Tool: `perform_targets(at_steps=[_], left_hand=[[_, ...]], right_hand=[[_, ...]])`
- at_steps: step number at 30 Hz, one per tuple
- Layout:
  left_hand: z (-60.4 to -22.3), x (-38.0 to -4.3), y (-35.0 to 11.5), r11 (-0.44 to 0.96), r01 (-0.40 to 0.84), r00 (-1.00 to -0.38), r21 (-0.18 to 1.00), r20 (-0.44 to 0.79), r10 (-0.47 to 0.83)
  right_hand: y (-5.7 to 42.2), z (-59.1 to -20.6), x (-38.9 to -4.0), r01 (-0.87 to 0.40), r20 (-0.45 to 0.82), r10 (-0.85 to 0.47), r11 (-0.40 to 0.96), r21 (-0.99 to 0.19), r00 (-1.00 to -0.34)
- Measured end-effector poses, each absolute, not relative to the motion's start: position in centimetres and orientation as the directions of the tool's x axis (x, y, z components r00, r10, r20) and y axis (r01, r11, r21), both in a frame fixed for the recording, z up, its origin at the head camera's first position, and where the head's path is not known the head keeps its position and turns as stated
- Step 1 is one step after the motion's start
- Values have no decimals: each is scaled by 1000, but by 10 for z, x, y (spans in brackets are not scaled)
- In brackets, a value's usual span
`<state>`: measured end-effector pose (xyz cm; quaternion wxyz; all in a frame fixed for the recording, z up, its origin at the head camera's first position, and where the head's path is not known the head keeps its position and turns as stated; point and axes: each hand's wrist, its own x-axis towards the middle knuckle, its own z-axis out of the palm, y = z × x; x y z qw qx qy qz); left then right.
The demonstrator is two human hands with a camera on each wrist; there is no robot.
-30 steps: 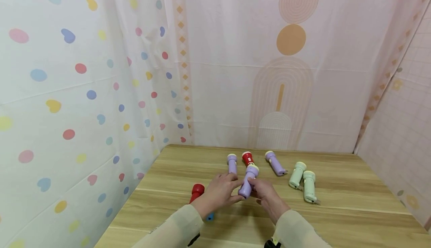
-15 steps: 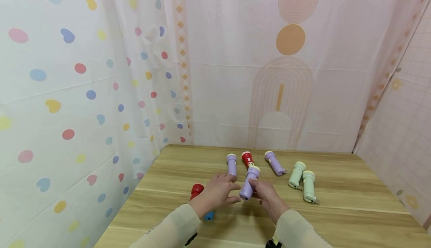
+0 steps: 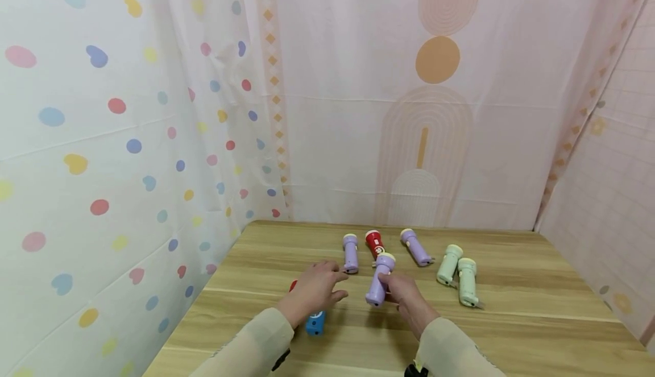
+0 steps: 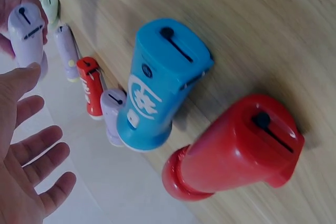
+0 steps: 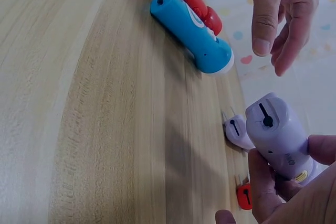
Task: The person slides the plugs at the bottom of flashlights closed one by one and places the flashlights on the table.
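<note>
My right hand (image 3: 409,299) grips a light purple flashlight (image 3: 377,289) by its barrel, its head tilted up and away from me. Thumb and fingers wrap the barrel in the right wrist view, and the tail end with a black keyhole-shaped slot (image 5: 266,116) faces that camera. My left hand (image 3: 313,290) hangs to the left with fingers spread, holding nothing. Below it lie a blue flashlight (image 4: 157,82) with a white print and a red flashlight (image 4: 236,150), side by side on the table; in the head view the left hand partly hides both.
Farther back on the wooden table (image 3: 537,320) lie a purple flashlight (image 3: 350,255), a red one (image 3: 374,241) and another purple one (image 3: 416,248). Two pale green flashlights (image 3: 449,264) rest at the right. Patterned curtains (image 3: 332,138) hang behind and along both sides.
My left hand has let go of the held purple flashlight and drawn away to the left, uncovering more of the blue one. The right hand still holds the purple flashlight in nearly the same place.
</note>
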<state>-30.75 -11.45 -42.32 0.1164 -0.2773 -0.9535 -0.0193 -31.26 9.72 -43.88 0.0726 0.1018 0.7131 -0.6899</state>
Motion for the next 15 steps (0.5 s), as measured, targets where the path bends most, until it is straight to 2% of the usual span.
perform_targets(at_steps=[8, 15], left_hand=[[-423, -314, -127, 877, 480, -853, -28, 219, 474], [-427, -319, -140, 897, 443, -875, -2, 218, 432]], right_hand=[[93, -444, -311, 233, -232, 37, 49, -971, -972], [87, -448, -306, 252, -249, 40, 145, -957, -968]])
